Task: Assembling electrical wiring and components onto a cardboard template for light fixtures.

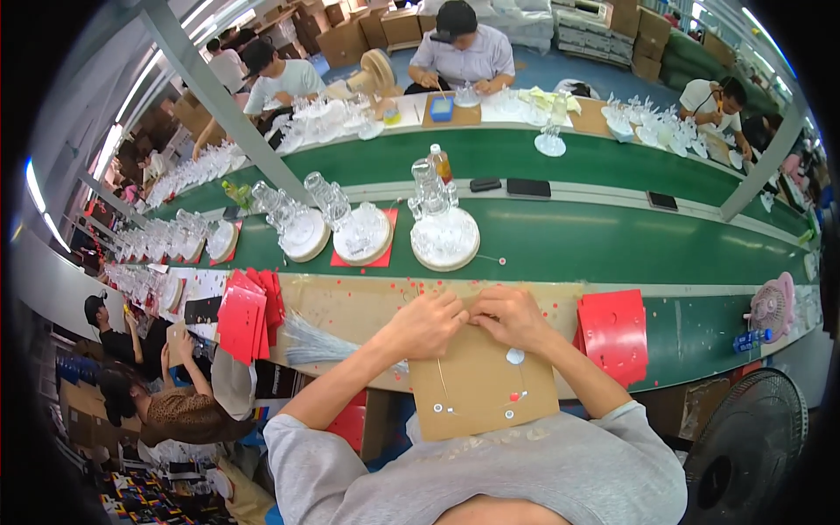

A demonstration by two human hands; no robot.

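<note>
Here's one left hand (429, 322), one right hand (507, 317); one cardboard sheet (486, 376) at six; three clear ornaments (361, 234) toward eleven o'clock; two red stacks (241, 319), nine and three; one black fan (752, 437), four!

This is a factory workshop with assembly lines: long green belts (604, 243) run across it, people (468, 57) sit working along them, similar clear ornaments (361, 232) stand in rows, cardboard boxes (345, 44) pile up behind, and tube lights (108, 147) shine overhead.

Smooth, matt cardboard sheet (477, 385)
</note>
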